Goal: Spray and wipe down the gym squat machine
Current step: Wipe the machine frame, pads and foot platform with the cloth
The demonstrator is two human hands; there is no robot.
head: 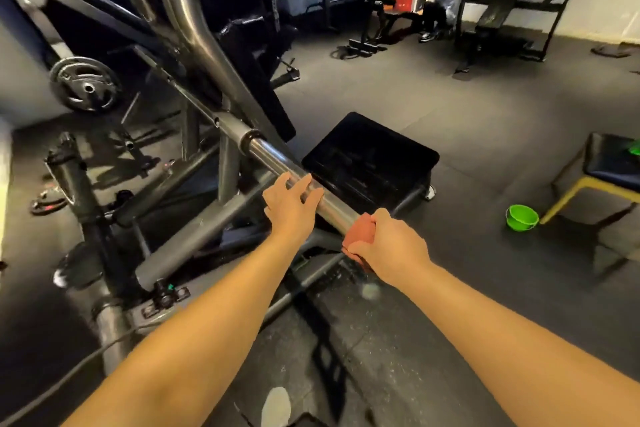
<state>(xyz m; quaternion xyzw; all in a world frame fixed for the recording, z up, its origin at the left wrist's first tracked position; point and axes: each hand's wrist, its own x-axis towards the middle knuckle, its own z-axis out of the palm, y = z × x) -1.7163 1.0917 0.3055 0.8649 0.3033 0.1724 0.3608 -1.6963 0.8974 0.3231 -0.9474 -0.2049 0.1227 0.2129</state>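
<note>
A: Where is the cloth (358, 234) sitting now?

B: It is sitting on the near end of the steel bar (277, 158). The right grip (388, 246) is clenching it around the bar.

A: And the left grip (292, 204)?

B: It is resting on the same bar, just beyond the cloth. Its fingers are lying nearly straight, so it is released and grasping nothing.

A: Which way is the bar running?

B: It is running from the right grip away and to the left, toward the frame of the squat machine (194, 28). The rest of the bar is lying beyond the cloth, along this long axis.

A: So which grip is standing in the way?

B: I am thinking the left one. It is lying between the cloth and the far part, so a wipe along the bar is probably needing it to lift or slide first.
</note>
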